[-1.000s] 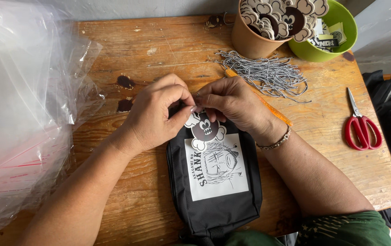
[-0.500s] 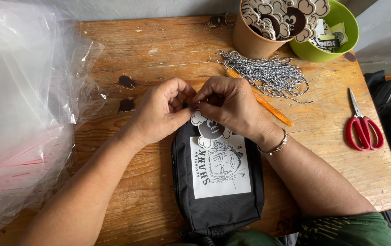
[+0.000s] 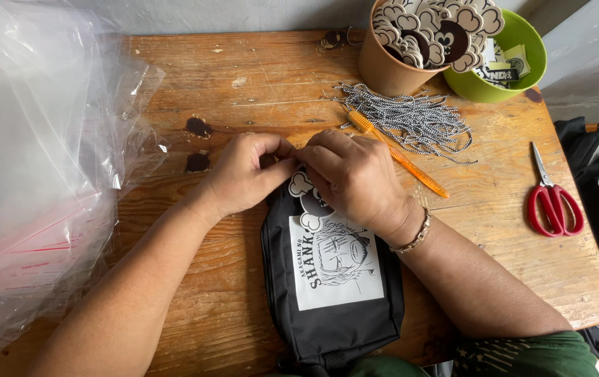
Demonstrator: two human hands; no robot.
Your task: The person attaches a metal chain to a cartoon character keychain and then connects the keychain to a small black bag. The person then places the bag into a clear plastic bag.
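pouch: black zip pouch (image 3: 334, 293) is lying flat on the wooden table (image 3: 243, 91), right at the near edge in front of the person; white panel with a line drawing is facing up.
left hand: left hand (image 3: 247, 174) is pinching something small at the pouch's top edge, fingertips closed tight; what sits between them I cannot tell, it is hidden.
right hand: right hand (image 3: 352, 174) is curling over the same spot, fingers bunched and meeting the left; it is covering part of a cloud-edged charm tag (image 3: 304, 192).
tag: the tag is resting on the pouch's top left corner, half under the right hand; whether a cord is already running through it is not visible.
progress: looks like the tag is being fixed to the pouch top right now; judging by both hands working the joint, the fastening is not finished yet.
done: pouch is laid out and the tag is placed on it.
left: the tie itself, as far as I can judge.
supplies: black-and-white cords (image 3: 411, 119) are piling up behind the hands, an orange pen (image 3: 397, 153) is lying across them, a brown cup (image 3: 390, 66) is holding more tags, green bowl (image 3: 523, 49) just beside it.
other: red scissors (image 3: 554, 206) are sitting untouched off to the right; clear plastic bags (image 3: 41, 160) are stacking on the left.
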